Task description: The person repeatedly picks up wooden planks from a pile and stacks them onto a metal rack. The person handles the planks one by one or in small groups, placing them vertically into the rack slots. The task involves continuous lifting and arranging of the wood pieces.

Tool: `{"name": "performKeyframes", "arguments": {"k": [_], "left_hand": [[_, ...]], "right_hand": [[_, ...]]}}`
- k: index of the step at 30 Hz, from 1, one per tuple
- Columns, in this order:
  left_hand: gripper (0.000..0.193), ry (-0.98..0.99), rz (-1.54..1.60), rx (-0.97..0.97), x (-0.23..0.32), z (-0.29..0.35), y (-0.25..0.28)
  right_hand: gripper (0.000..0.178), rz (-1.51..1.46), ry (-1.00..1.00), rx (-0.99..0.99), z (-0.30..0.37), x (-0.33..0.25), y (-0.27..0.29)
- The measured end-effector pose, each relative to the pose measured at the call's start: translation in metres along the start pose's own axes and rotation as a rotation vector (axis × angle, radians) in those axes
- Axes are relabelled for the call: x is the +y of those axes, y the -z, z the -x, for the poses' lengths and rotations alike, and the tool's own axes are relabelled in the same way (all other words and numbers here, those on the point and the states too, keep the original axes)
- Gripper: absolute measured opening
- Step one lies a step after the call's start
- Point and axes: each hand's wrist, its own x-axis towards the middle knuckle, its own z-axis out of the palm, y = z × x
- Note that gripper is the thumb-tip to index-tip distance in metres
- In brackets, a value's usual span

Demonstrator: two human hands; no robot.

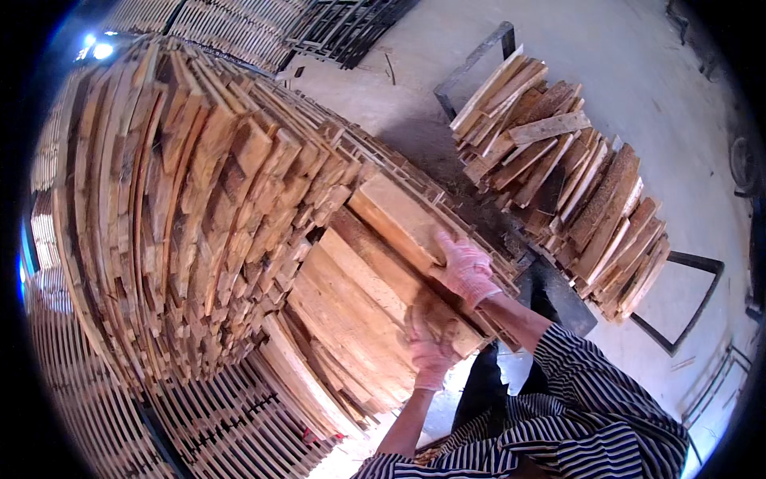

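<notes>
My right hand [465, 267], in a pink-and-white glove, grips the near end of a short, thick wooden board [392, 209], thumb on one side and fingers on the other. My left hand [431, 355], gloved alike, lies with fingers stretched over the near end of another board [363, 259]. More wide, pale boards [339, 307] lie side by side to the left of it. They form a lower layer beside a tall stack of boards [183, 191], whose uneven ends face me. The undersides of the boards under both hands are hidden.
On the right, a loose heap of rough wood pieces [558, 176] rests on a dark metal frame [694, 262]. Slatted racks of stacked strips [215, 423] stand at the lower left, others [231, 28] at the back. Dark metal racks [343, 28] lie on the pale floor [630, 88].
</notes>
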Motion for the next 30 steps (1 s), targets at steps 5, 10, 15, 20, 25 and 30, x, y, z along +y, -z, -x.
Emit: {"name": "performKeyframes", "arguments": {"k": [5,10,15,20,25,30], "left_hand": [[0.065,0.318,0.583,0.120,-0.022,-0.038,0.007],[0.059,0.437,0.715,0.248,-0.047,-0.050,0.013],[0.062,0.354,0.742,0.087,-0.055,-0.052,0.034],[0.069,-0.157,0.199,0.030,-0.022,-0.077,0.019],[0.108,-0.085,-0.395,-0.019,-0.032,-0.113,-0.011],[0.123,-0.164,-0.492,-0.084,-0.051,-0.120,-0.020]], "right_hand": [[0.093,0.211,0.013,-0.016,-0.016,-0.026,-0.045],[0.070,0.143,0.052,0.077,-0.002,-0.025,-0.042],[0.070,0.098,0.173,0.237,0.024,0.003,-0.002],[0.049,0.059,0.397,0.429,-0.013,0.036,-0.007],[0.040,-0.002,0.425,0.374,-0.070,0.039,-0.034],[0.043,0.031,0.368,0.352,-0.088,0.032,-0.035]]}}
